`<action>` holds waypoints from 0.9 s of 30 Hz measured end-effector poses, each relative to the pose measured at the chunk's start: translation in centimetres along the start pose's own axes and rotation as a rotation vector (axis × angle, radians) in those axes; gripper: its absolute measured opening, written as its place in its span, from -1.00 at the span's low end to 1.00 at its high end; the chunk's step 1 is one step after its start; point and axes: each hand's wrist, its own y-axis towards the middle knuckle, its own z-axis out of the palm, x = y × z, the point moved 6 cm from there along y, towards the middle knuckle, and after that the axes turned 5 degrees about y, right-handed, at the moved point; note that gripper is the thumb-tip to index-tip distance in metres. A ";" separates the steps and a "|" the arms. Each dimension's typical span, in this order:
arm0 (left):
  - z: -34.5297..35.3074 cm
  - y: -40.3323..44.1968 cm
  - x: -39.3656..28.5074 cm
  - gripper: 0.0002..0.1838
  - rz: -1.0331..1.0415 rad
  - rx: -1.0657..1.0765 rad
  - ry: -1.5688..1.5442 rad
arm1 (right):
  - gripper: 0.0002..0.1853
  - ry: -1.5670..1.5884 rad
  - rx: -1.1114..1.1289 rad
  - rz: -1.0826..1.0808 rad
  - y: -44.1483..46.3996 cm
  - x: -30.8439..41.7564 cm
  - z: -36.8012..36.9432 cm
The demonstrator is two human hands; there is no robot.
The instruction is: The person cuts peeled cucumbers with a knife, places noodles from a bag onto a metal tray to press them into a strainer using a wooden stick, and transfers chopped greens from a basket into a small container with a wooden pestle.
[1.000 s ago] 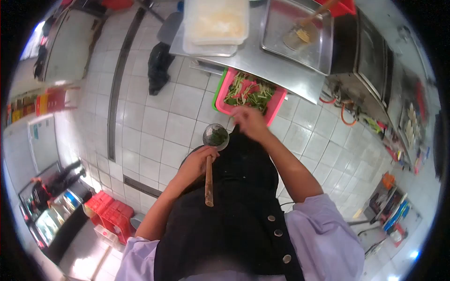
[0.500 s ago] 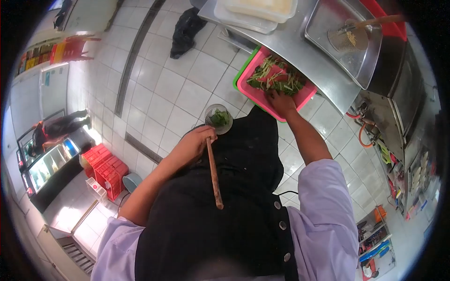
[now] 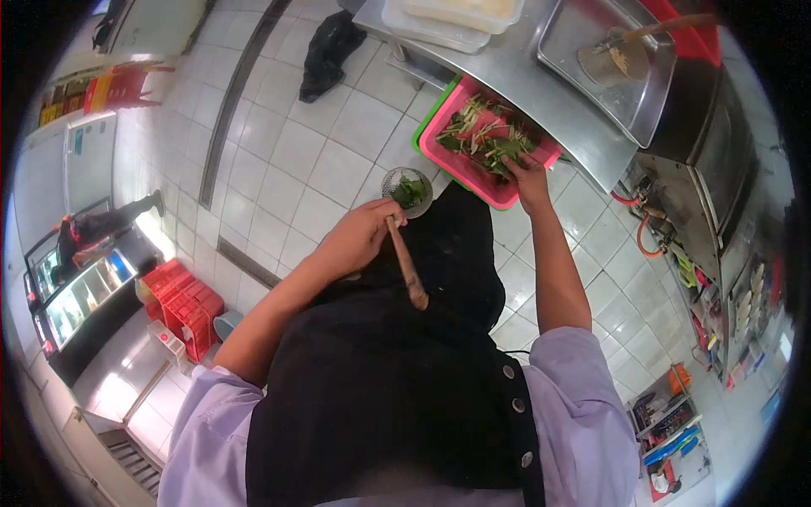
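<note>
My left hand [image 3: 368,232] is closed round the wooden handle of a round strainer [image 3: 408,193], near its bowl. Green leaves [image 3: 410,192] lie in the bowl. At the right edge of a pink basket [image 3: 435,153], my right hand [image 3: 525,176] pinches some green leaves [image 3: 506,160]. Cut green stems and leaves [image 3: 478,127] are spread inside the basket. A green container [image 3: 428,110] shows along the basket's left side.
A steel table [image 3: 507,61] above the basket bears plastic tubs [image 3: 463,12] and a metal tray [image 3: 553,34] with another strainer. A black bag [image 3: 328,59] lies on the floor; red crates [image 3: 182,306] stand at lower left.
My right hand went from near my lap into the basket, then rose slightly with leaves between its fingers. The strainer has shifted up and right, its handle end swinging right.
</note>
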 end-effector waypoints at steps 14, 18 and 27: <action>-0.2 6.1 -3.3 -0.83 0.196 -0.010 0.006 | -0.71 -1.225 0.211 -0.710 -12.0 8.3 15.6; -0.2 5.5 -1.7 -0.81 0.108 -0.008 -0.038 | -0.78 -0.821 0.319 -0.502 -9.7 7.0 13.2; 0.9 2.3 1.2 -0.75 -0.031 0.026 0.028 | -0.60 -1.435 -0.285 -0.111 7.1 -3.3 2.2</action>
